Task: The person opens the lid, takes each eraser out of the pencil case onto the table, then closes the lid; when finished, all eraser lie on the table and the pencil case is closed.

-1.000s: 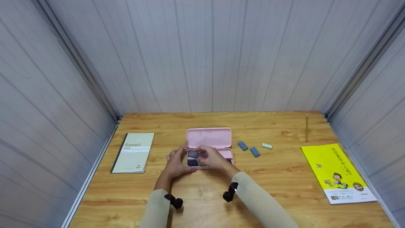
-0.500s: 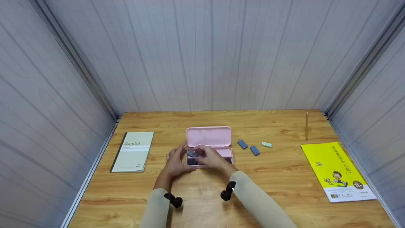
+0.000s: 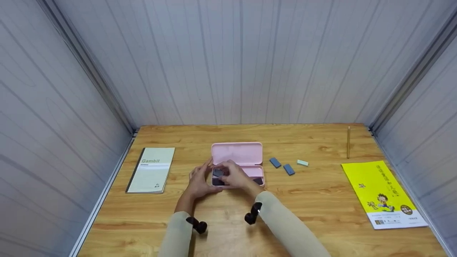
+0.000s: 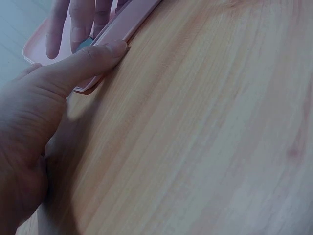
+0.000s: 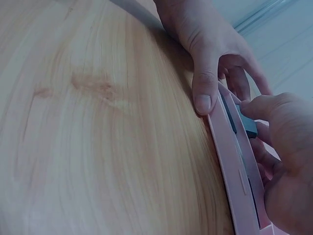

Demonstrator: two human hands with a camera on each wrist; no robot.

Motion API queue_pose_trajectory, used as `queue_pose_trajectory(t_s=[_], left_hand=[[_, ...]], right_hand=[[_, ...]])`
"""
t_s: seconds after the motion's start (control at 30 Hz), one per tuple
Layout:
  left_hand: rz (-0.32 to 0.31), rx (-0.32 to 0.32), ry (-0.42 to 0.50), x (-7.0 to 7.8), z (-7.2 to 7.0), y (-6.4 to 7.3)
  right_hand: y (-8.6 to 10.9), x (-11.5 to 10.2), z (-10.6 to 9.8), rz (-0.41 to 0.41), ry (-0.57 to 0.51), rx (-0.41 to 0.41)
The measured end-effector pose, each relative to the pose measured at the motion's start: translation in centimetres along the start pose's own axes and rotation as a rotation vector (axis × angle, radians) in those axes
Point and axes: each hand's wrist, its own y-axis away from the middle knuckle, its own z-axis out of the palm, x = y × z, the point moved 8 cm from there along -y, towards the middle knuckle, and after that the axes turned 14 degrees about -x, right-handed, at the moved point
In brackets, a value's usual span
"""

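A pink pencil case (image 3: 237,153) lies with its lid up in the middle of the table. My left hand (image 3: 198,182) grips its left end, with the thumb along the front wall in the left wrist view. Over the left part of the case, my right hand (image 3: 235,175) pinches a dark eraser (image 5: 248,125) between thumb and fingers. Below it, dark blocks (image 3: 217,181) sit in the front compartment, partly covered by the right hand. To the right of the case lie two blue erasers (image 3: 275,162) and a small pale green-white block (image 3: 302,162).
A Gambit notebook (image 3: 150,171) lies on the left of the wooden table (image 3: 228,221). On the right are a yellow booklet (image 3: 382,189) and a gold-coloured pencil (image 3: 348,142). Panelled walls (image 3: 228,64) stand at the back and sides.
My right hand has shifted slightly left over the case, and the dark eraser in its fingers has turned and sits a little lower. The left hand stays at the case's left end.
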Motion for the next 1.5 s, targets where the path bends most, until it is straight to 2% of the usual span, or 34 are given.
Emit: queue_pose_trajectory(t_s=[0.2, 0.43, 0.8, 0.9, 1.33, 1.43, 1.5], left_hand=[[-0.002, -0.003, -0.012, 0.0, 0.1, 0.0], [0.007, 0.009, -0.022, -0.1, 0.1, 0.1], [0.021, 0.006, -0.018, 0.1, 0.1, 0.1], [0.008, 0.008, -0.020, 0.0, 0.1, 0.1], [0.006, 0.014, -0.020, 0.1, -0.1, -0.1], [0.004, 0.011, -0.020, -0.1, 0.0, -0.2], [0.008, 0.014, -0.025, -0.1, 0.0, -0.2]], right_hand=[[-1.6, 2.0, 0.9, 0.036, 0.053, -0.004], [-1.8, 1.3, 1.2, 0.033, 0.101, -0.014], [-2.0, 2.7, 1.4, 0.013, 0.097, 0.023], [-2.1, 3.0, 1.3, -0.005, 0.099, 0.042], [-2.1, 4.2, -0.3, -0.078, -0.066, 0.202], [-2.2, 4.5, -0.8, -0.093, -0.123, 0.222], [-1.9, 4.0, -1.1, -0.096, -0.156, 0.214]])
